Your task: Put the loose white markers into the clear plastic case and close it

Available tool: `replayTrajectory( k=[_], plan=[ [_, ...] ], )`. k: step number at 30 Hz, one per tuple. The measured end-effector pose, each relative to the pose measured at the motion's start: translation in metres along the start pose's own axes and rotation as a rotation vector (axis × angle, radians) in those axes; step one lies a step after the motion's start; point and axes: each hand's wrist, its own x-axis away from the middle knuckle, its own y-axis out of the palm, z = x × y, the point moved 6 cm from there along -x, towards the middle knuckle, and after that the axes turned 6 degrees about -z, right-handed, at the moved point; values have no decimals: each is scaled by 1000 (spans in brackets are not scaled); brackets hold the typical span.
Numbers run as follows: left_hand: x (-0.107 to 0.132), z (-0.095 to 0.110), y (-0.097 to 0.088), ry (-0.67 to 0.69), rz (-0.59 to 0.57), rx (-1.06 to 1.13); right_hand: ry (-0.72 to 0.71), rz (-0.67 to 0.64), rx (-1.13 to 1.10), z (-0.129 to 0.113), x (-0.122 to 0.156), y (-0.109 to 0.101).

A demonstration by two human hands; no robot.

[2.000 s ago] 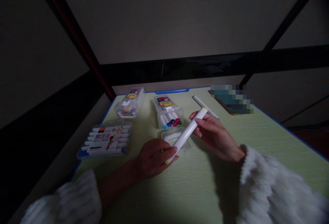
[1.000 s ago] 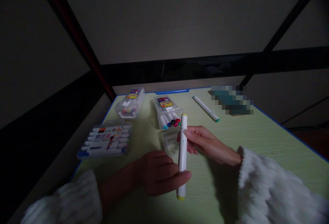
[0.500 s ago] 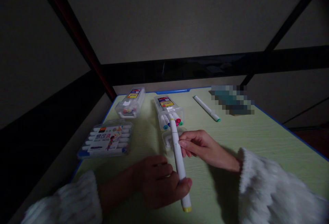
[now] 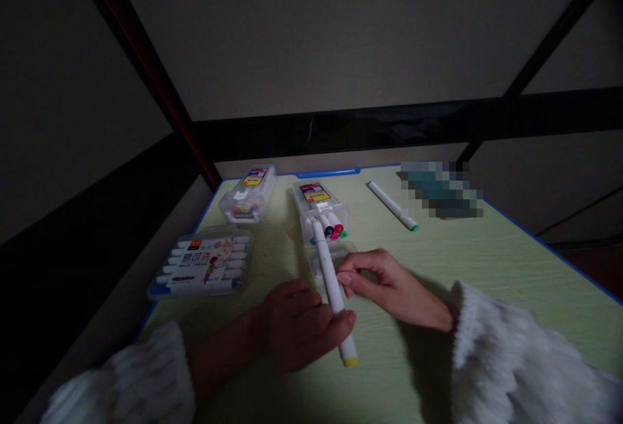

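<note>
A white marker pen [image 4: 328, 269] with yellow ends slants above the table, its far end overlapping the open marker case in my view. My left hand [image 4: 304, 326] is closed around its lower part, thumb along the near side. At the marker's middle, the pinched thumb and fingers of my right hand [image 4: 379, 281] meet its right side. Behind it lies a clear plastic case [image 4: 318, 206], its end open, showing several markers with coloured tips. The case's clear end flap [image 4: 318, 261] rests on the table, partly hidden by the marker and my right hand.
A second clear case [image 4: 250, 193] lies at the back left. Nearer is a flat pack of white markers [image 4: 202, 265] with a printed label. A green-ended marker [image 4: 392, 205] lies right of centre, beside a pixelated item [image 4: 438, 190]. The pale green table [image 4: 487, 261] has blue edging.
The yellow-ended marker and my left hand have moved up and slightly left, away from me. My right hand has barely moved, its fingertips now further down along the marker.
</note>
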Motion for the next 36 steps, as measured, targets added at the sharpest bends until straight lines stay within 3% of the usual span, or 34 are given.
replayTrajectory(
  k=[2, 5, 17, 36],
  plan=[
    [2, -3, 6, -28, -59, 6, 9, -6, 22, 0, 0, 1],
    [6, -7, 6, -63, -16, -5, 24, -9, 44, 1, 0, 1],
    [8, -15, 11, -162, -55, -56, -2, 8, 119, -2, 2, 1],
    [17, -24, 18, -283, 3, -52, -119, -46, 162, -5, 3, 8]
  ],
)
